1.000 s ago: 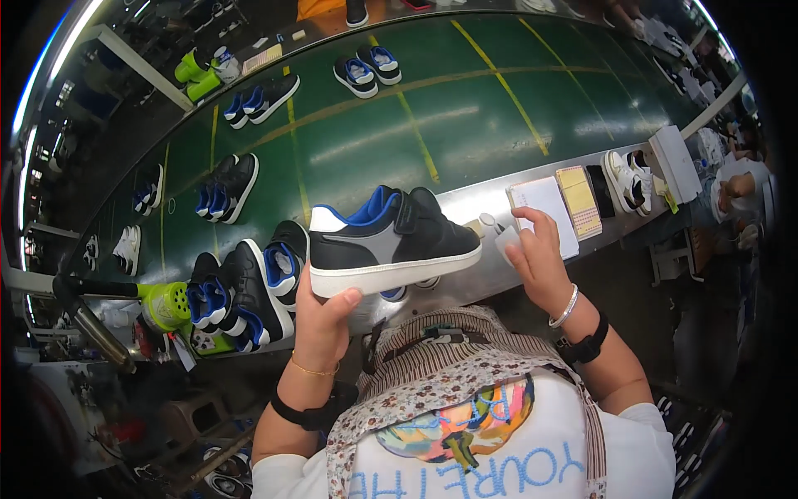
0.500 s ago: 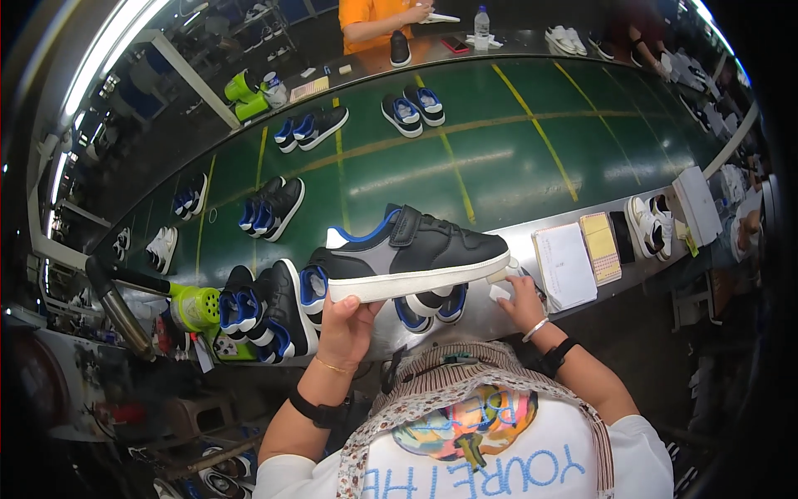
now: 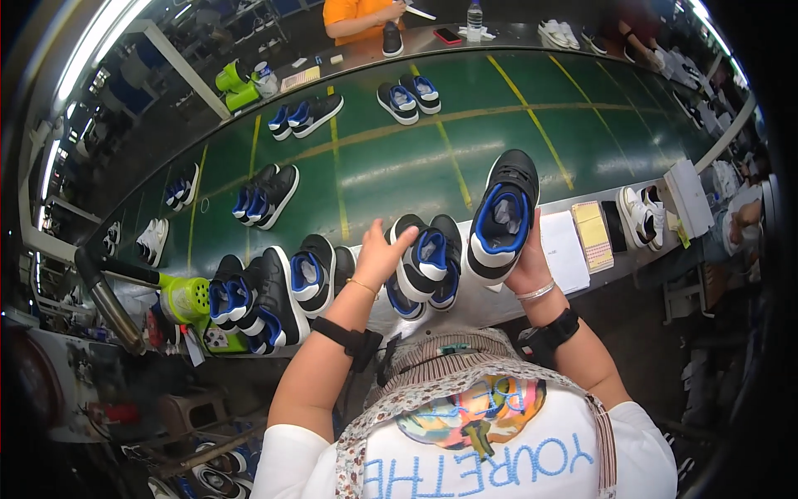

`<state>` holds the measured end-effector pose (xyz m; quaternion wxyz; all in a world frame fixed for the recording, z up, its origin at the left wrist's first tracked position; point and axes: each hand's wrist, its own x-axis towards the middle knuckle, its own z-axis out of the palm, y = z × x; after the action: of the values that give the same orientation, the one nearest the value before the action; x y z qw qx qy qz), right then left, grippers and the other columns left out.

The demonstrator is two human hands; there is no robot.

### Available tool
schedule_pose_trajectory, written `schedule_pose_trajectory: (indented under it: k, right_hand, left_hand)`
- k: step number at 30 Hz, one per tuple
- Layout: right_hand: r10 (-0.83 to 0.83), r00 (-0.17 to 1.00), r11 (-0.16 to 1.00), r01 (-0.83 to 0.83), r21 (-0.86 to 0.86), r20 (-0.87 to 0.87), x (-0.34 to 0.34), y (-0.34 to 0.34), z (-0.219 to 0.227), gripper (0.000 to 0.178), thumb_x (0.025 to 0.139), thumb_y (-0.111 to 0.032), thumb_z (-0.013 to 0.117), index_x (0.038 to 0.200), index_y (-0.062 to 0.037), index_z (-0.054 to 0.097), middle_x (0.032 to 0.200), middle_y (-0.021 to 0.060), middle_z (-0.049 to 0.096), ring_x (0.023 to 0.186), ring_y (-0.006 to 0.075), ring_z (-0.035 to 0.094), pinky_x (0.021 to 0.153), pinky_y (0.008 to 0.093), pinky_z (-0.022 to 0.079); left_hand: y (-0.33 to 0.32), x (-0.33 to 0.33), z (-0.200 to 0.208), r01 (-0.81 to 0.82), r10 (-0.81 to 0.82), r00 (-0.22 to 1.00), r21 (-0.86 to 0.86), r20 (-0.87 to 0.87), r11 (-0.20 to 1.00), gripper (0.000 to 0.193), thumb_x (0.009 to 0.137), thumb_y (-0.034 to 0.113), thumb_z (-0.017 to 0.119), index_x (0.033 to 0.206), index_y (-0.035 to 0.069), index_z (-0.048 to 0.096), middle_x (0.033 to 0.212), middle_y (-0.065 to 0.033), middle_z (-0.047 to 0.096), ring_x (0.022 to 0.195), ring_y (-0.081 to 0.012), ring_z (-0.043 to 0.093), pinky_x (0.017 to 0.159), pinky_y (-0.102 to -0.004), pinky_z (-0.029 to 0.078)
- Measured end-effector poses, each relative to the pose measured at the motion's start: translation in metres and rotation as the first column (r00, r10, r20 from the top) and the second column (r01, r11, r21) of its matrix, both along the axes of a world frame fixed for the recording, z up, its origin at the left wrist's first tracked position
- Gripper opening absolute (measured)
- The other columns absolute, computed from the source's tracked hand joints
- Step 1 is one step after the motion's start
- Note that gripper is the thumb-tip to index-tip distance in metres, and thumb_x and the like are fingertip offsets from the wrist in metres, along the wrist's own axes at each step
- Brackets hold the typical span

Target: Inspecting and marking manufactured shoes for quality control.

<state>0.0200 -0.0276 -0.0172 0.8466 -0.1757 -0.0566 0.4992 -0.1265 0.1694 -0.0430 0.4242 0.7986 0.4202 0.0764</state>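
Note:
A black sneaker with blue lining and a white sole is held up in my right hand. Its toe points away from me, and crumpled white stuffing shows inside. My fingers under the shoe are partly hidden. My left hand has its thumb and forefinger apart at the left side of another black sneaker; whether it touches that shoe I cannot tell. This shoe leans with others on the metal ledge. Left of my left wrist stands a further black sneaker beside several more.
Beyond the ledge runs a green conveyor belt with yellow lines, carrying pairs of sneakers. At right lie white papers, a yellow pad and white shoes. A lime-green blower sits at left. Across the belt works a person in orange.
The sneaker passed from my left hand to my right and turned from side-on to toe-away. My left hand moved to the shoes in the middle. A small pale item no longer shows at my right fingers.

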Motion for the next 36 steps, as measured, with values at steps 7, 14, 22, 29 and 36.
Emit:
schedule_pose_trajectory:
  k: [7, 14, 22, 29, 36]
  right_hand:
    - [-0.027, 0.999, 0.987, 0.03, -0.158, 0.023, -0.008, -0.007, -0.022, 0.066, 0.082, -0.059, 0.042, 0.124, -0.0084, 0.044, 0.12, 0.0071, 0.052, 0.11, 0.0211, 0.05, 0.097, 0.0367, 0.039]
    - [0.151, 0.968, 0.973, -0.11, -0.205, 0.199, -0.019, -0.001, -0.001, 0.074, 0.078, -0.064, 0.043, 0.124, -0.0067, 0.043, 0.12, 0.0073, 0.052, 0.108, 0.0188, 0.051, 0.094, 0.0346, 0.041]
    - [0.279, 0.914, 0.96, -0.256, -0.114, 0.294, -0.034, 0.002, 0.018, 0.087, 0.073, -0.069, 0.044, 0.13, -0.0042, 0.034, 0.121, 0.0121, 0.05, 0.11, 0.0225, 0.05, 0.096, 0.0377, 0.04]
    - [0.429, 0.872, 0.899, -0.437, -0.02, 0.237, -0.043, 0.008, 0.035, 0.099, 0.063, -0.074, 0.049, 0.129, -0.0029, 0.035, 0.123, 0.0181, 0.047, 0.109, 0.0291, 0.051, 0.096, 0.0448, 0.039]
    - [0.424, 0.875, 0.904, -0.423, -0.057, 0.233, -0.044, 0.008, 0.034, 0.102, 0.062, -0.078, 0.042, 0.126, 0.001, 0.037, 0.117, 0.0193, 0.05, 0.105, 0.0321, 0.053, 0.09, 0.0462, 0.043]
  left_hand:
    - [-0.015, 0.0, -0.021, -0.142, 0.262, 0.964, -0.727, 0.053, 0.672, 0.057, 0.072, 0.02, 0.053, 0.123, -0.001, 0.036, 0.096, -0.0111, 0.053, 0.084, -0.0226, 0.055, 0.066, -0.0367, 0.047]
    - [-0.041, -0.035, 0.049, 0.351, 0.426, 0.692, -0.787, 0.583, 0.508, 0.084, 0.064, -0.008, 0.05, 0.138, 0.008, 0.016, 0.119, -0.012, 0.047, 0.106, -0.0211, 0.05, 0.091, -0.0307, 0.039]
    - [-0.045, -0.056, 0.065, 0.532, 0.3, 0.614, -0.664, 0.73, 0.525, 0.094, 0.071, 0.067, 0.05, 0.134, 0.001, 0.025, 0.13, -0.0149, 0.041, 0.117, -0.0245, 0.044, 0.097, -0.0389, 0.038]
    - [-0.051, -0.054, 0.058, 0.705, 0.457, 0.545, -0.679, 0.703, 0.205, 0.105, 0.066, 0.074, 0.047, 0.13, -0.006, 0.028, 0.124, -0.0227, 0.043, 0.103, -0.0325, 0.053, 0.085, -0.0434, 0.049]
    - [-0.054, -0.051, 0.056, 0.727, 0.604, 0.522, -0.684, 0.603, 0.054, 0.104, 0.067, 0.074, 0.048, 0.132, -0.005, 0.026, 0.122, -0.0245, 0.043, 0.101, -0.0382, 0.052, 0.083, -0.0488, 0.048]
